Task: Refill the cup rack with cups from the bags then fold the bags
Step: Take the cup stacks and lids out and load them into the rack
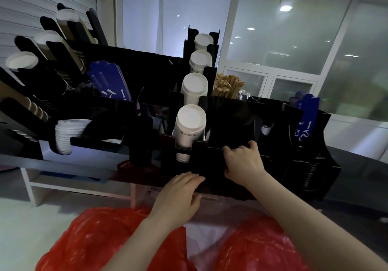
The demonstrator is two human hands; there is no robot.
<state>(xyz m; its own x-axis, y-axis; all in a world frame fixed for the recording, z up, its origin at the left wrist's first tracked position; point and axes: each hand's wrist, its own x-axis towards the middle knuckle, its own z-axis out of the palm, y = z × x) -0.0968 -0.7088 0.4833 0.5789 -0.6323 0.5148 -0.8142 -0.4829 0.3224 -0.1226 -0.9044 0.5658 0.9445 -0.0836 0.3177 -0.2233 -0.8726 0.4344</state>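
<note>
right hand (243, 162): fingers curled over the near top edge of the cup rack (206, 161); left hand (178, 195) rests on its lower front, fingers pressed together. four white cup stacks (190, 121) fill the centre column, the slot (231, 121) right of them looks dark. red bags (117, 239) lie near us, bulging and unfolded: we judge refilling partway, folding not begun.

Two hands (178, 195) (243, 162); four central white cup stacks (190, 123) (194, 88) (200, 60) (203, 39)

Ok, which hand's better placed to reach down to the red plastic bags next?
Probably left: left hand rests low on the black cup rack, nearest the red plastic bags; right hand grips its edge higher.
</note>
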